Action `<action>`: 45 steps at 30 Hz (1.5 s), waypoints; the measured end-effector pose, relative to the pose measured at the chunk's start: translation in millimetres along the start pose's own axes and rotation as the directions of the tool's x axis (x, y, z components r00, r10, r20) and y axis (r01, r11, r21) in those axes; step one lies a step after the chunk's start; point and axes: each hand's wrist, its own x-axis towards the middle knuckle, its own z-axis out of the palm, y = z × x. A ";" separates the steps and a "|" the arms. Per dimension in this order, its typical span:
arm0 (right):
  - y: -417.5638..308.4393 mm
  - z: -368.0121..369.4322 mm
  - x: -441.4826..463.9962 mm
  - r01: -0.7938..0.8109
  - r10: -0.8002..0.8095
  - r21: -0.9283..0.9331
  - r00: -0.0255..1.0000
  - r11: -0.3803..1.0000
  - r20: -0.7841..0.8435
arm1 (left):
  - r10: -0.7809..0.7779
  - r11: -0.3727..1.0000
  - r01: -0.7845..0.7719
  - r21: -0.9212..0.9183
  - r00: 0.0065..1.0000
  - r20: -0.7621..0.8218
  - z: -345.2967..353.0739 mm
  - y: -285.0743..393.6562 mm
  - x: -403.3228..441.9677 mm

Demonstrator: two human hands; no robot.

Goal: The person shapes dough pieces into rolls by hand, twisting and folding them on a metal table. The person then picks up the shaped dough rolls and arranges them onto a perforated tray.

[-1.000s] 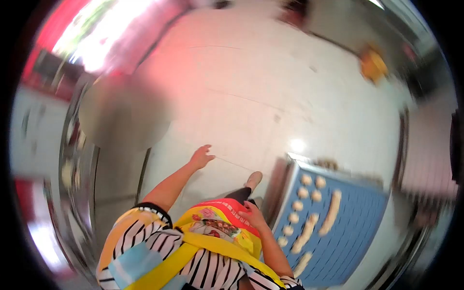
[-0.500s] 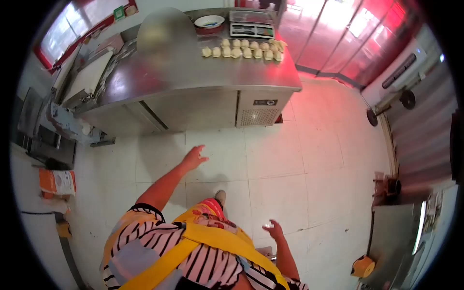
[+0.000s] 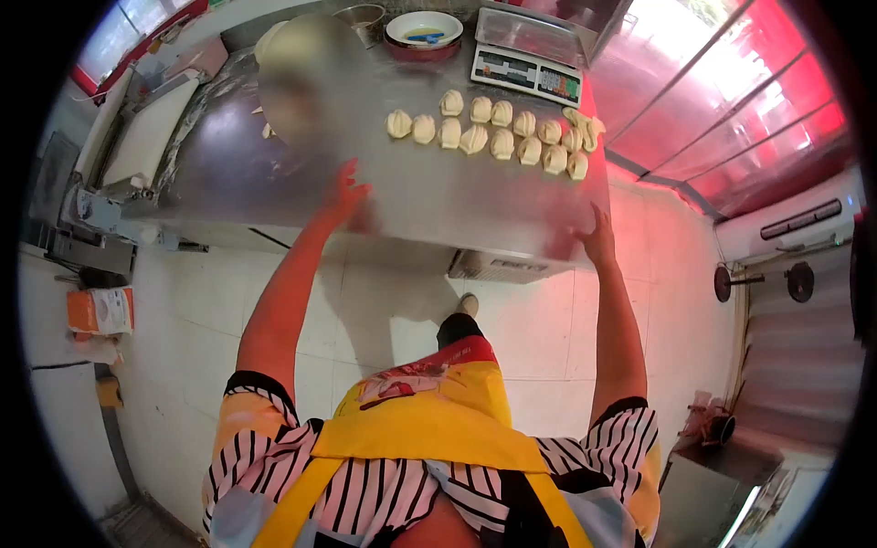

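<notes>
My left hand (image 3: 345, 194) is over the front part of the steel worktable (image 3: 429, 196), fingers apart and nothing in them. Near the table's front right corner is my right hand (image 3: 598, 237), also empty with its fingers spread. Whether either hand touches the steel I cannot tell. Beyond them, several pale shaped dough pieces (image 3: 501, 143) lie in two rows across the right half. A looser, twisted dough strip (image 3: 582, 128) lies at the right end of the rows.
Behind the dough stand a digital scale (image 3: 527, 75) and a white bowl (image 3: 424, 30) with a blue item inside. A metal pot (image 3: 362, 20) is beside the bowl. A blurred patch hides part of the table's left half. Fans (image 3: 798, 281) are at the right.
I have come closer to the worktable. Both hands have moved forward and up from over the floor to the table's front edge, the right one also outward. Both remain empty.
</notes>
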 end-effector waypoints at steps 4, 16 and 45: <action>15.4 1.8 99.5 0.067 -0.066 -0.033 0.997 0.997 0.044 | -0.135 0.979 0.141 0.149 0.990 -0.049 2.0 16.0 72.8; -2.7 25.2 186.2 0.033 -0.049 0.048 0.930 0.998 0.364 | 0.033 0.948 -0.114 0.298 0.964 0.264 51.5 7.0 187.2; -121.8 119.9 213.8 -0.154 -0.164 0.443 0.783 0.883 0.600 | 0.303 0.729 -0.642 0.239 0.615 0.728 105.8 73.9 245.9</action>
